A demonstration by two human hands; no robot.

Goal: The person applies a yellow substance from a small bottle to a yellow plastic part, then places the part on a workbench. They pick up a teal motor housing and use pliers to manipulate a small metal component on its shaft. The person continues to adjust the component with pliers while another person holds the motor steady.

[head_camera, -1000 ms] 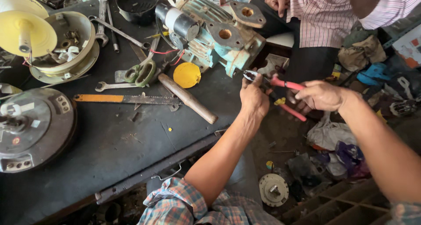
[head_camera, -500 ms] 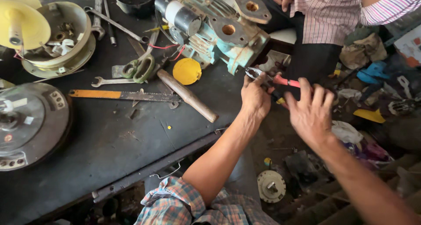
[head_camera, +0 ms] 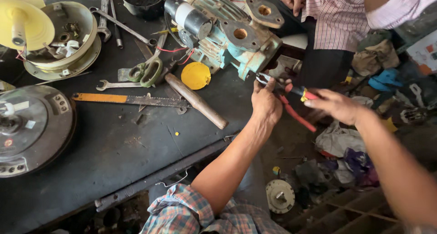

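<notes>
While left hand [head_camera: 266, 104] stays, right hand [head_camera: 334, 105] regrips pliers [head_camera: 291, 99]

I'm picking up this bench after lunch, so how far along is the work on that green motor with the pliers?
Done: the green motor already lies opened on the bench, wires exposed, yellow cap off beside it. In hand: left hand steadies the red-handled pliers at the motor's edge, right hand on their handles. Left: wrench, scissors and hammer handle lie loose; nothing looks reassembled.
</notes>
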